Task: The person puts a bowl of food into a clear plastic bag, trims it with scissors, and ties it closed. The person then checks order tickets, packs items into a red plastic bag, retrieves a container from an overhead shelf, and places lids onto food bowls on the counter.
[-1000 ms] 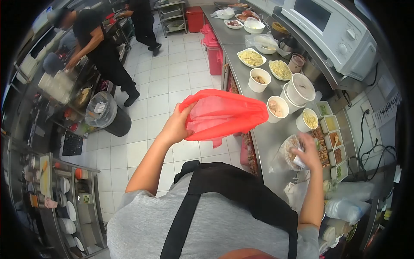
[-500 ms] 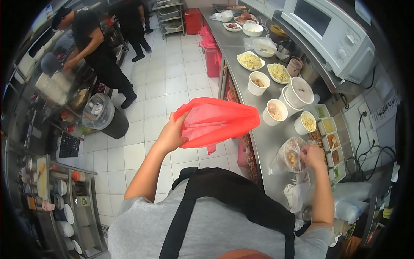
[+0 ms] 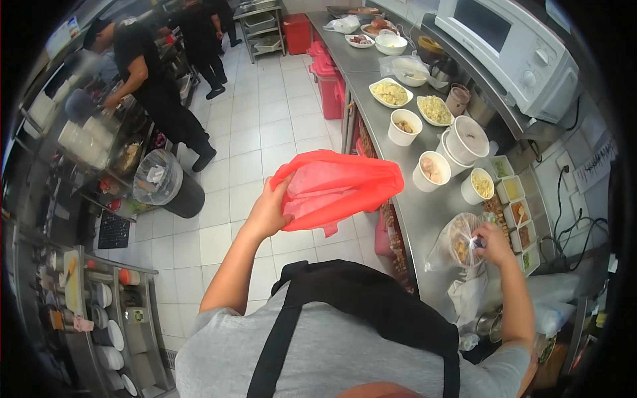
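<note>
In the head view my left hand grips the near side of a red plastic bag. The bag's mouth gapes toward me, well above the floor. Over on the steel counter, my right hand pinches the gathered neck of a clear plastic bag. Pale and yellowish food shows through that bag, which seems to rest on the counter. Close to it stand paper cups of food, among them a cup of noodles and a cup with pale chunks.
Small trays of toppings line the wall side of the counter. A white microwave sits on the shelf above. Behind the cups are bowls of noodles. To the left stand a lined bin and a co-worker at a worktop.
My right hand has shifted slightly right and now holds the clear bag's neck gathered. My left hand and the red bag stay almost in place. The whole view has turned a little.
</note>
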Available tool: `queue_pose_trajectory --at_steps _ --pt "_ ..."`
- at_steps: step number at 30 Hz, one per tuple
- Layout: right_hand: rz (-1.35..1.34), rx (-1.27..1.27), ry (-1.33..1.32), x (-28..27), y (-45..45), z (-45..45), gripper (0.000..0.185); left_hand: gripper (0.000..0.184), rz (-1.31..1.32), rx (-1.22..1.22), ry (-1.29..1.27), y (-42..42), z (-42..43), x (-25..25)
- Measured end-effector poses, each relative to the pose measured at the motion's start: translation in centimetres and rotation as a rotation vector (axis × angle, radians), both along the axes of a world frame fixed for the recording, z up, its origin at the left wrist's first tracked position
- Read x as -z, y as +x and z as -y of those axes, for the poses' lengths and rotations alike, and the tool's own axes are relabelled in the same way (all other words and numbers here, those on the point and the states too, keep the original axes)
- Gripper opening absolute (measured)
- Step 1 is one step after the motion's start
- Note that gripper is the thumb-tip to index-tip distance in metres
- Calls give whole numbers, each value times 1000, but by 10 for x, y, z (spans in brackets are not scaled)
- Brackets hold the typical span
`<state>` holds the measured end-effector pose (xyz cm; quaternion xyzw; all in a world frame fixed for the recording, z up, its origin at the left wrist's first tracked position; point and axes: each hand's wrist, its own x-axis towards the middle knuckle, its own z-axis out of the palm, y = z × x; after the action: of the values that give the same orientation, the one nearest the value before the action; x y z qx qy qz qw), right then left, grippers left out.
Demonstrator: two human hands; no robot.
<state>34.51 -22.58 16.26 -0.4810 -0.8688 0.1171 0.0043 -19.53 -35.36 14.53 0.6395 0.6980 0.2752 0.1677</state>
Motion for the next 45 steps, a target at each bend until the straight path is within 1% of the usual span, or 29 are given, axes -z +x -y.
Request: queue_pose_trajectory --at_steps 3,6,9,12,15,18,19,22,25,29,32,36,40,42,45 --pt "61 -104 135 13 1 -7 24 95 32 40 -14 3 -4 1" --pt "42 -146 171 10 -7 -6 22 95 40 56 -61 6 -6 -1" --pt "-21 -61 124 26 7 -4 20 93 8 56 -52 7 -10 -1" --pt "-22 -41 71 25 -2 4 19 91 -19 72 4 7 -10 6" --pt "-115 101 -27 13 -13 10 20 89 6 61 -22 14 -10 -1" --pt "31 18 46 15 -5 7 21 88 16 86 16 18 -11 -5" --pt "34 -3 57 19 -3 5 23 88 14 98 23 19 -10 -5" --pt "-13 -131 225 28 -1 7 23 87 11 123 36 24 -10 -9" --pt "77 -86 306 43 -1 11 25 88 15 141 13 31 -9 -14" --pt "94 -117 441 44 -6 20 26 89 -23 177 42 31 -10 -13" --pt "104 -126 463 36 -7 27 26 89 -58 226 76 35 -16 -21" --pt "125 -140 419 20 -13 47 26 91 -62 274 108 56 -36 -50" --pt "82 -177 393 -19 -26 77 28 81 -41 316 370 97 -76 -75" --pt "30 -188 373 -46 -35 91 27 70 12 403 663 133 -97 -84" --pt "3 -175 319 -85 -42 113 24 67 30 468 665 192 -126 -74"
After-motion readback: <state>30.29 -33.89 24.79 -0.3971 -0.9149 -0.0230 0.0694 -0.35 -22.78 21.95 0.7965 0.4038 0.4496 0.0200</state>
